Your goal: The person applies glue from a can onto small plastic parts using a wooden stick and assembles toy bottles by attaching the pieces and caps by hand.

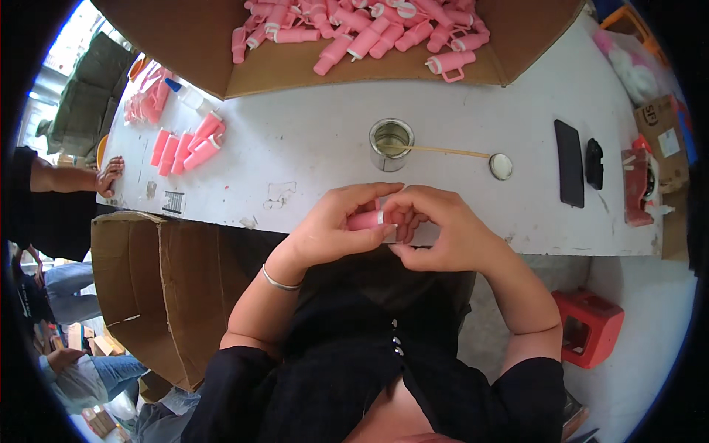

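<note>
Near the table's front edge my left hand (323,225) is closed around a small pink miniature tumbler (362,221). Its white rim faces to the right, toward the other hand. My right hand (452,227) meets it there, with fingers curled beside the rim and the thumb bent below. Whatever those curled fingers hold, if anything, is hidden. Just beyond both hands stands an open metal tin (391,144) with some liquid inside. A thin wooden stick (443,151) reaches from the tin to a small round lid (501,166).
A large cardboard box (295,77) full of pink tumblers lies open at the back. More tumblers (185,151) lie at left, near a blue-capped bottle (188,96). A black phone (569,162) rests at right. Another person's hand (111,176) touches the left edge. A red stool (588,328) stands below.
</note>
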Available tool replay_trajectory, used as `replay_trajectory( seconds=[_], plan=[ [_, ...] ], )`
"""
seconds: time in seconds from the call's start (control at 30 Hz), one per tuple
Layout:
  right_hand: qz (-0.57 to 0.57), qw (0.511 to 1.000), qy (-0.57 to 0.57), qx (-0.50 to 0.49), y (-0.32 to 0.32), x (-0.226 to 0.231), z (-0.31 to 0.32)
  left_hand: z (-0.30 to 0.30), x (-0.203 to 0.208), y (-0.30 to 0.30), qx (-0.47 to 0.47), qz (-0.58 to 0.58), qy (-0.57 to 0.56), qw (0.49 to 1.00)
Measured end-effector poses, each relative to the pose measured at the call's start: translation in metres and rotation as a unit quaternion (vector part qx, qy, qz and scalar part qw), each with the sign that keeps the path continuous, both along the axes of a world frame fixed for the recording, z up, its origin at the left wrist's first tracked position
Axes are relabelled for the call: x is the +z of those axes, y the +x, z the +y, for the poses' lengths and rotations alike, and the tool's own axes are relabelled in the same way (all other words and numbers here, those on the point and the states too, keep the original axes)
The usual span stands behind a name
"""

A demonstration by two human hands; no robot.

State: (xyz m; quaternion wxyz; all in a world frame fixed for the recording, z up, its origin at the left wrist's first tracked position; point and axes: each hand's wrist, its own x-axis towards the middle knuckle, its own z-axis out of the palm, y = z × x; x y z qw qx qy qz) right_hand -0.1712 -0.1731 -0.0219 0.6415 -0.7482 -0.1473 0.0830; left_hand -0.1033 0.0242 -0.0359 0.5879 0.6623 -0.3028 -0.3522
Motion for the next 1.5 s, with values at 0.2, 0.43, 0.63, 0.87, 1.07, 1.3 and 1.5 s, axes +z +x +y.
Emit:
replay_trajectory(
  seconds=[0.2, 0.43, 0.63, 0.87, 1.07, 1.3, 1.5],
  plan=[
    [-0.141, 0.986, -0.087, -0.021, 0.004, 0.005, -0.003, 0.001, -0.008, -0.005, 0.038, 0.005, -0.082, 0.996],
    [-0.236, 0.954, -0.173, -0.063, -0.002, 0.004, 0.007, 0.003, -0.015, -0.003, 0.052, -0.122, -0.067, 0.989],
    [-0.311, 0.922, -0.211, -0.093, -0.007, 0.000, 0.013, 0.003, -0.013, -0.007, 0.063, -0.141, -0.050, 0.987],
    [-0.319, 0.916, -0.212, -0.120, -0.011, -0.007, 0.013, 0.000, -0.015, -0.008, 0.080, -0.147, -0.060, 0.984],
    [-0.328, 0.908, -0.216, -0.143, -0.015, -0.008, 0.016, -0.002, -0.005, -0.012, 0.094, -0.164, -0.054, 0.981],
    [-0.295, 0.923, -0.170, -0.178, -0.018, -0.020, 0.022, -0.003, 0.004, -0.029, 0.174, -0.321, 0.047, 0.930],
    [-0.244, 0.928, -0.145, -0.242, -0.020, -0.020, 0.027, 0.002, -0.006, -0.025, 0.238, -0.306, -0.008, 0.922]
  ],
)
